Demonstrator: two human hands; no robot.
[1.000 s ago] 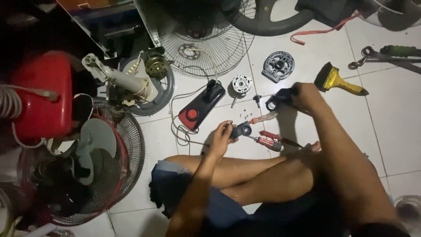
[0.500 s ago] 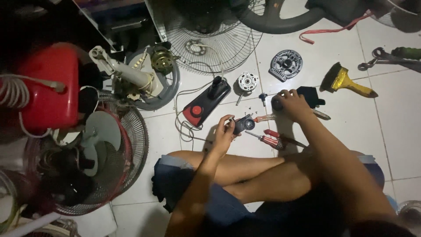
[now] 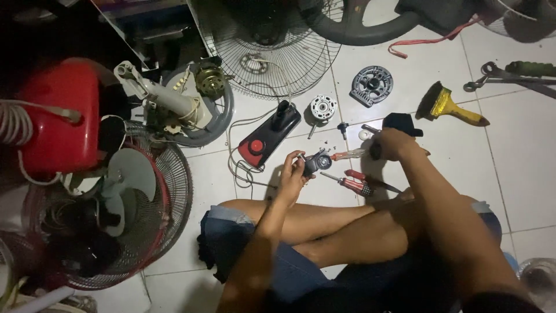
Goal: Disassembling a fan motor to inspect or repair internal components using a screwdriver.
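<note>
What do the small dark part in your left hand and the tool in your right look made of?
The small dark part with a round end, held in the left hand, looks like matte black moulded plastic, with a pale, possibly metal, centre. The screwdriver in the right hand seems to have a translucent reddish plastic handle; its shaft is too small to judge.

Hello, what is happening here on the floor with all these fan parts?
A person sits cross-legged on the white tiled floor among taken-apart fans. The left hand holds a small dark part up in front of the knees. The right hand holds a screwdriver with a clear handle, its tip pointed at that part. Two red-handled screwdrivers lie on the tiles just below, and a black and red fan base lies behind.
</note>
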